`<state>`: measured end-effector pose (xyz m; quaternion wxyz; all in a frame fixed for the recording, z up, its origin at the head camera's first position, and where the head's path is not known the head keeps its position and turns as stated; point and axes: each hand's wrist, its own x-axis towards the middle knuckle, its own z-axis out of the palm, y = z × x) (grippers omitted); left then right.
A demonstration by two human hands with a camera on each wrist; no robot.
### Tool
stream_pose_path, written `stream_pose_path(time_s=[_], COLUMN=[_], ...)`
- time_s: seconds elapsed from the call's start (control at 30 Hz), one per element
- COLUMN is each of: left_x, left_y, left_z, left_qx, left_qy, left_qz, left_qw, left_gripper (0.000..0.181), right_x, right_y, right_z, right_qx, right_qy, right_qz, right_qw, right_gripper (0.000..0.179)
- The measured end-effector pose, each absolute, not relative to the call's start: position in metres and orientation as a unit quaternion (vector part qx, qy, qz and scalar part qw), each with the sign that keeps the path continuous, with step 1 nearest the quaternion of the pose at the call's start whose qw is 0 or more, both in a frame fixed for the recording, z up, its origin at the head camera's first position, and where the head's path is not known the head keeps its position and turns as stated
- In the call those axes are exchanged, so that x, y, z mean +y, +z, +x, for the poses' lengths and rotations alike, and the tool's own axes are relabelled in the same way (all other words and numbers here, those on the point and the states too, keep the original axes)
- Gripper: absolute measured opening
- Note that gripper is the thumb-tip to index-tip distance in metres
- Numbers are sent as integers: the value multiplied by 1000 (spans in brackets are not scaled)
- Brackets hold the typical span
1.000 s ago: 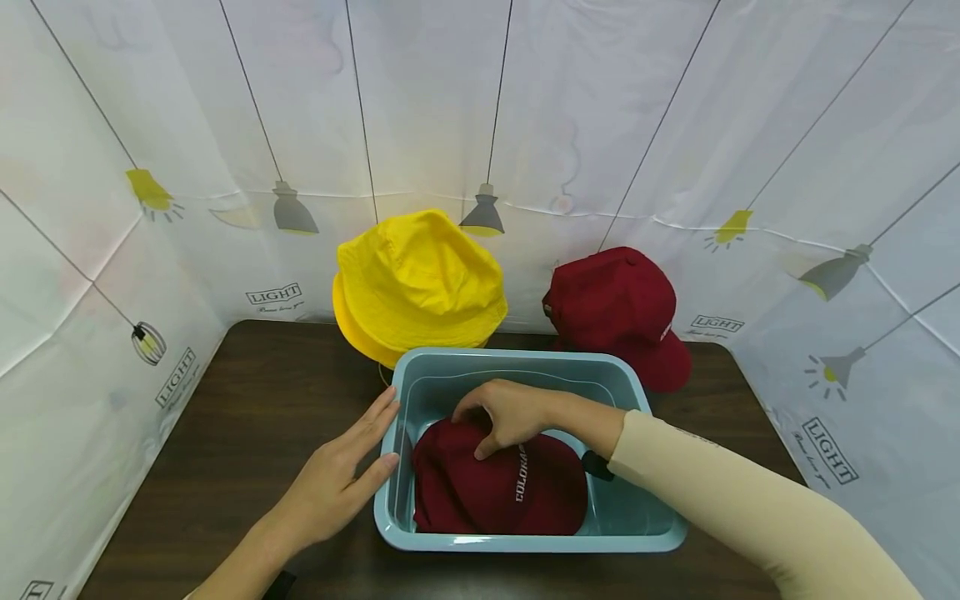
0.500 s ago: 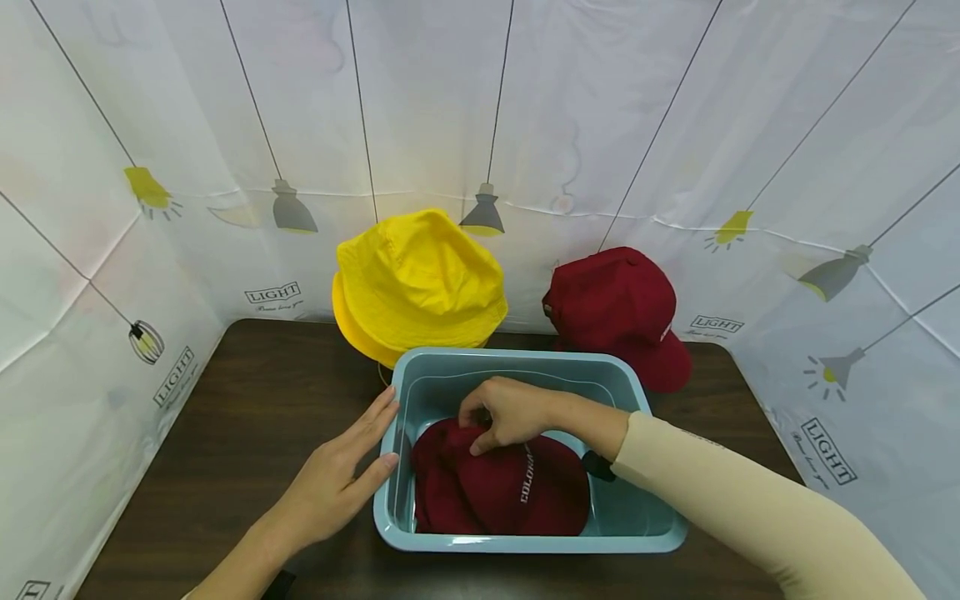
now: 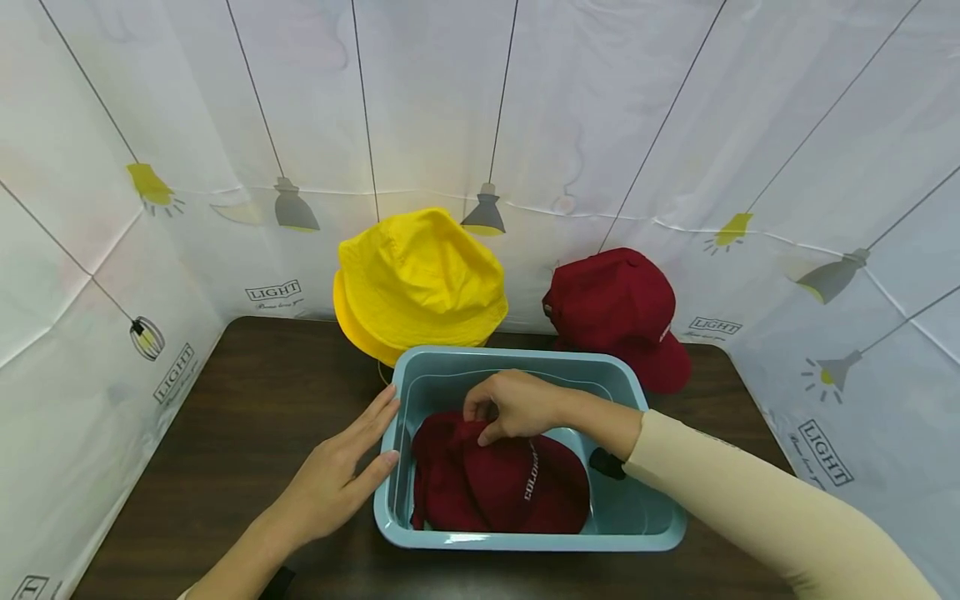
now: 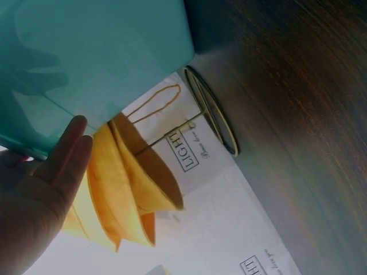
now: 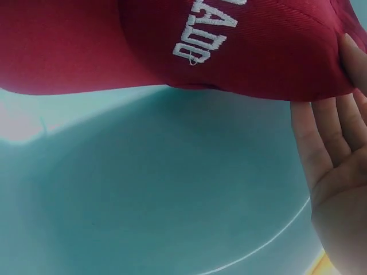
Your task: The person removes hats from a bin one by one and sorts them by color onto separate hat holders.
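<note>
A dark red baseball cap (image 3: 517, 487) with white lettering lies inside a light blue plastic bin (image 3: 525, 542). My right hand (image 3: 517, 404) reaches into the bin and pinches the cap's crown, thumb on the near side and fingers behind it. The right wrist view shows the cap's white letters (image 5: 209, 28) close up, with the fingers tucked under the fabric edge. Against the bin's left wall, my left hand (image 3: 337, 475) rests with straight fingers on the outside. The left wrist view shows those fingers (image 4: 71, 143) along the bin's side.
Behind the bin, yellow brimmed hats (image 3: 420, 283) sit stacked on a wire stand (image 4: 212, 112). Another dark red cap (image 3: 615, 308) is perched at the back right, close to the bin's rim. A printed white curtain (image 3: 600, 125) surrounds the dark wooden table (image 3: 225, 433).
My right hand has risen slightly and shifted right, pulling the cap's crown up into a fold. The left hand stays at the bin's side.
</note>
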<state>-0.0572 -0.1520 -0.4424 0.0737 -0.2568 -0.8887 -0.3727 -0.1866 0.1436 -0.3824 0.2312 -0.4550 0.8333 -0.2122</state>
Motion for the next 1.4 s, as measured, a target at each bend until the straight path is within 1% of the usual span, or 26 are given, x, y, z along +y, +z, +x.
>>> stream_pose_path(time_s=[0.57,0.87,1.1,1.4], left_x=[-152,-151,-151,-150], left_y=[-440,-438,-440,-439], left_z=[-57,-56,-55,-56], left_qx=[-889,-890,-892,-892], left_qy=[-371,-374,-371,-371], left_qz=[-257,-252,-250,-249], left_qw=[70,65,69,69], left_gripper=[61,61,61,61], right_x=[161,170,179,189], right_y=[-356,-342,-335,-321], right_z=[-178,-170,-167,-162], right_qx=[829,843,841,831], right_qy=[-216,-239,-246,-280], right_qz=[-474,-445,-456,-457], right_qw=[201,185,159,148], right_gripper=[17,19,18,19])
